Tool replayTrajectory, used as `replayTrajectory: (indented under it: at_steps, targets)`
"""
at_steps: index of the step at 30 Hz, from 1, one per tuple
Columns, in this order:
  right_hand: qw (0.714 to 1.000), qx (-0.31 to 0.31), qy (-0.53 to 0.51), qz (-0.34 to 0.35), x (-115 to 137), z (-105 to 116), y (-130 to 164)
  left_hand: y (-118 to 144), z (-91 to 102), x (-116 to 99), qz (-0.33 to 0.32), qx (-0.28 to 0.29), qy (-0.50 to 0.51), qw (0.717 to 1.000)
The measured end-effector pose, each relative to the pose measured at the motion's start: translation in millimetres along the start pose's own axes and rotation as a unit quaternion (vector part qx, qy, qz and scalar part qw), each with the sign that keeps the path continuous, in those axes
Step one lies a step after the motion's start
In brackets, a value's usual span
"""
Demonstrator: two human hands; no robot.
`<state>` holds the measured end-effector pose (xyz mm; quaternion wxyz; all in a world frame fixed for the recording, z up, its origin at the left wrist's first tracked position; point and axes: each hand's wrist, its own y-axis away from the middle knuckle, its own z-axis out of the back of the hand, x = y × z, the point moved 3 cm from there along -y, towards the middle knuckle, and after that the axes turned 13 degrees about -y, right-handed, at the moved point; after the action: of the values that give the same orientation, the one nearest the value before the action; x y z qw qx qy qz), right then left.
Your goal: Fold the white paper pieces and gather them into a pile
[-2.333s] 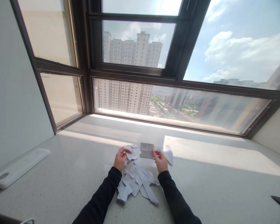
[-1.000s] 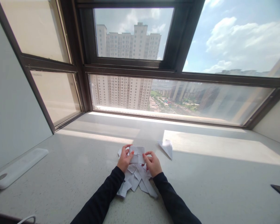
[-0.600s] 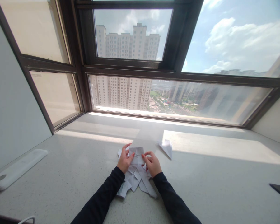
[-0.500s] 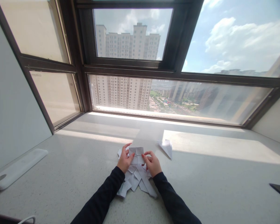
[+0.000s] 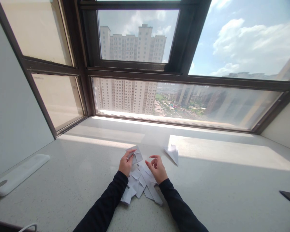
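Since half a second earlier the right hand (image 5: 157, 167) had let go of the folded paper (image 5: 134, 154) and hung loosely spread, empty, over the paper pile (image 5: 141, 185) on the counter (image 5: 207, 193). Left hand (image 5: 125, 164) pinched the paper alone, lower edge hidden by fingers. Folded plane (image 5: 172, 152) lay farther right.

A single head-worn camera looks forward and down from close above the hands (image 5: 141, 164), taking in the pale counter (image 5: 207, 180) and, farther off, the wide window (image 5: 140, 74) ahead.
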<state>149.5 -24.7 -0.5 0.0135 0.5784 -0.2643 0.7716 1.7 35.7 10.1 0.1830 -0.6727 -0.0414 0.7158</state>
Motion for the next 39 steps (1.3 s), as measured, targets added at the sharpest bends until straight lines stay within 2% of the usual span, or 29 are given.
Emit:
replayTrajectory:
  at_steps: [3,6,9,13,16,19,22,25,27,31,39]
  targets:
    - [0.979,0.115,0.157,0.063,9.6,-14.9,9.7,-7.4,15.7,8.4,0.026,-0.099,-0.012,0.995]
    - [0.951,0.18,0.242,0.065,11.7,-26.3,17.1,-10.6,21.9,14.4,0.032,-0.137,-0.005,0.99]
    - [0.962,0.173,0.207,0.038,10.5,-25.9,14.8,-10.6,20.5,16.0,0.033,-0.132,-0.006,0.991]
    - [0.991,0.105,0.078,0.008,9.5,-12.3,3.0,-9.3,17.3,13.8,0.034,-0.118,-0.002,0.992]
    - [0.997,0.023,-0.062,-0.025,10.1,0.6,-3.7,-7.3,12.4,10.6,0.027,-0.082,0.011,0.996]
    - [0.981,-0.04,-0.176,-0.07,10.1,8.1,-5.4,-2.4,0.8,6.9,0.018,0.005,0.049,0.999]
    - [0.975,-0.067,-0.199,-0.078,9.7,10.2,-5.3,5.5,-13.9,4.4,0.03,0.115,0.103,0.988]
    - [0.982,-0.058,-0.165,-0.065,7.1,10.9,-5.7,12.0,-23.6,4.3,0.059,0.183,0.133,0.972]
    - [0.991,-0.056,-0.11,-0.054,5.0,13.1,-6.1,14.1,-26.3,4.8,0.083,0.197,0.151,0.965]
    - [0.998,-0.055,0.001,-0.012,5.2,17.1,-6.0,15.2,-26.8,4.1,0.113,0.187,0.202,0.955]
    - [0.998,-0.026,0.057,0.012,3.6,11.6,-5.6,16.8,-27.3,5.5,0.133,0.19,0.215,0.949]
